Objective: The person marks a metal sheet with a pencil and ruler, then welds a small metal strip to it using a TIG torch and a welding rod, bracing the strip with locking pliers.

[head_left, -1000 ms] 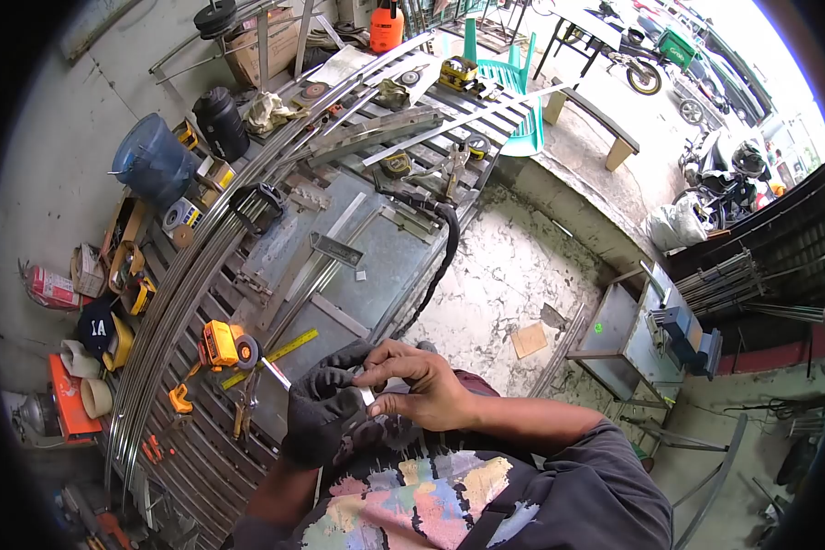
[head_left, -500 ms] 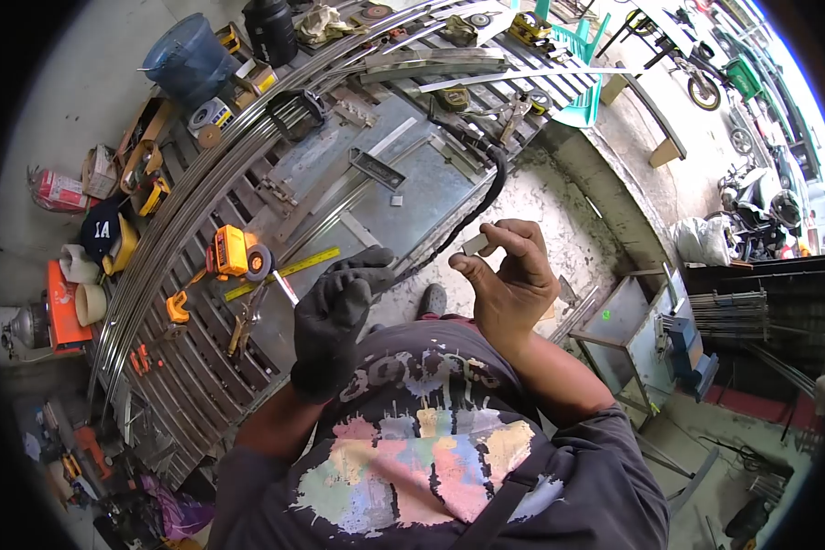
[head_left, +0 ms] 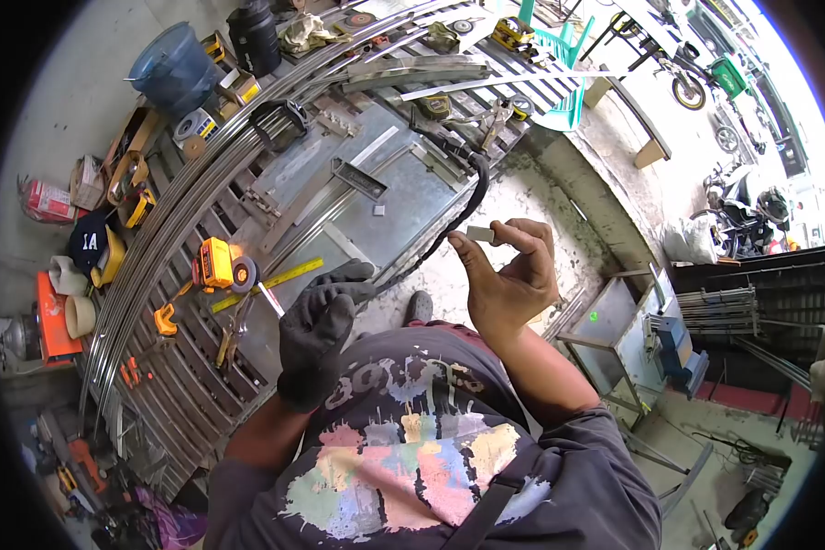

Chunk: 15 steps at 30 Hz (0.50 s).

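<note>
Bare and raised at centre right, my right hand (head_left: 515, 280) pinches a small flat grey metal piece (head_left: 480, 234) between thumb and forefinger. My left hand (head_left: 316, 335), in a dark glove, is held to the left of it with the fingers curled. A thin white and red stick (head_left: 271, 299) shows at the glove's left edge; whether the glove grips it is hidden. Behind the hands, a similar small metal square (head_left: 378, 211) lies on a grey metal sheet (head_left: 398, 188), near a slotted metal bracket (head_left: 359, 179).
On the slatted bench are a yellow cordless grinder (head_left: 222, 264), a yellow ruler (head_left: 275, 282), locking pliers (head_left: 233, 335) and long metal rods (head_left: 169, 202). A black cable (head_left: 467, 206) runs across the sheet's right edge. A metal frame with a blue vise (head_left: 676, 348) stands at right.
The view has shifted slightly, so the bench appears farther left. My right hand has turned the metal piece so its flat face shows more. My left hand stays curled.
</note>
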Tool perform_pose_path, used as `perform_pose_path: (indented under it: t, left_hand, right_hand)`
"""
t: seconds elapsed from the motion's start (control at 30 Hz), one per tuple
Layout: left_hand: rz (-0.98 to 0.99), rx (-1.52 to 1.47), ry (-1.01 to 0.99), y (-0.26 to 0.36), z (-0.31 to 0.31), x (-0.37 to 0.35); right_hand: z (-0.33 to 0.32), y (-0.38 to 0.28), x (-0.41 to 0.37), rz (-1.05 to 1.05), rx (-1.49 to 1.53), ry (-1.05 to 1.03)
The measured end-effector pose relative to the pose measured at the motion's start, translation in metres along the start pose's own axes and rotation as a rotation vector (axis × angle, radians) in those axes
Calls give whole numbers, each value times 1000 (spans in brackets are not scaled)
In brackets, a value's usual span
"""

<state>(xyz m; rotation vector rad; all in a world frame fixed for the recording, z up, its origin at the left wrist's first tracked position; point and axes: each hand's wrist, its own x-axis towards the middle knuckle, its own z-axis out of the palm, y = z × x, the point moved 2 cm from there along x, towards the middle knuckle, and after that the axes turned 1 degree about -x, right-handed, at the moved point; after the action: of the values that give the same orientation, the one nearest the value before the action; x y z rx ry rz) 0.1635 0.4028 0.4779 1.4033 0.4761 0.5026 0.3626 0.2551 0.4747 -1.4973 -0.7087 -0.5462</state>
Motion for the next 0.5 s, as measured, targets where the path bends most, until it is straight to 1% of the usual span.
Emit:
perform_pose_path:
  t: [0.1,0.3,0.5]
  left_hand:
    - [27,-39,-27,-2,1,2]
    - [5,-98,-37,-3,4,6]
    - [38,-69,-50,-2,7,11]
  right_hand:
    - [-1,1,1,-6,-18,-1]
    - [-2,3,6,-2,-19,4]
    - [-2,4,8,-5,-16,-1]
